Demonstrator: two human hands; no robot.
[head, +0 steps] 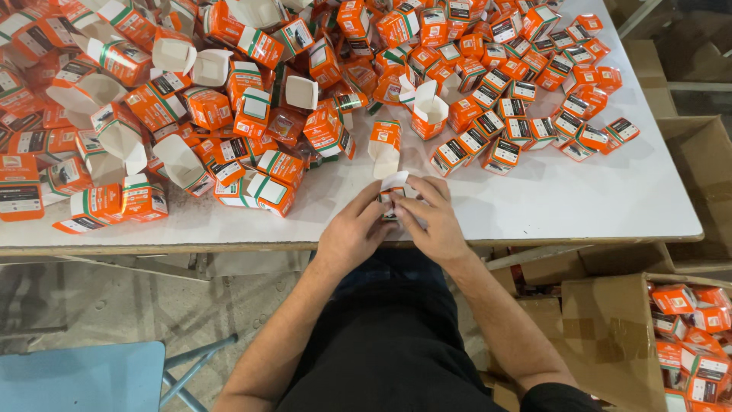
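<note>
Pinching a small orange carton (394, 192) between them, left hand (352, 233) and right hand (435, 221) grip it closed.

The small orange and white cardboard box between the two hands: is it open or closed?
Open: a white flap of the small orange and white cardboard box stands up above both hands.
</note>
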